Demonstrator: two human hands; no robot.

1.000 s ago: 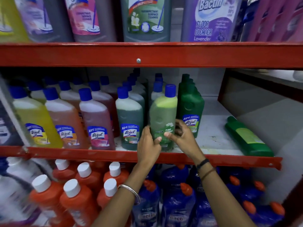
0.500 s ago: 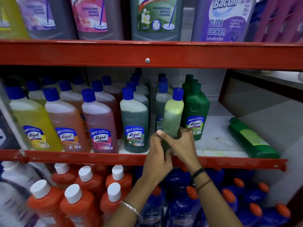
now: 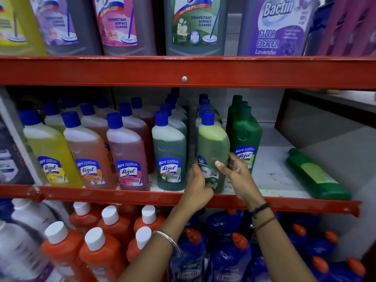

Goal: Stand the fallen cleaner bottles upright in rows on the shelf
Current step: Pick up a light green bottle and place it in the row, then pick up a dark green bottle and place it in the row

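**Pale green bottle gripped upright at shelf front**

Translucent plastic, filled with pale green liquid and topped by a ribbed blue cap, forms the bottle (image 3: pixel 212 147) that is clasped low on its label by the left hand (image 3: pixel 198 187) and the right hand (image 3: pixel 237 176). It is stood upright at the red-edged shelf (image 3: pixel 122 195) front, between a dark green Lizol bottle (image 3: pixel 169 153) and an opaque green bottle (image 3: pixel 246 143). Another green bottle (image 3: pixel 317 176) is seen lying flat to the right.

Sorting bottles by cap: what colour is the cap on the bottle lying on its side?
Green, matching its green body; the fallen bottle shows in the head view.
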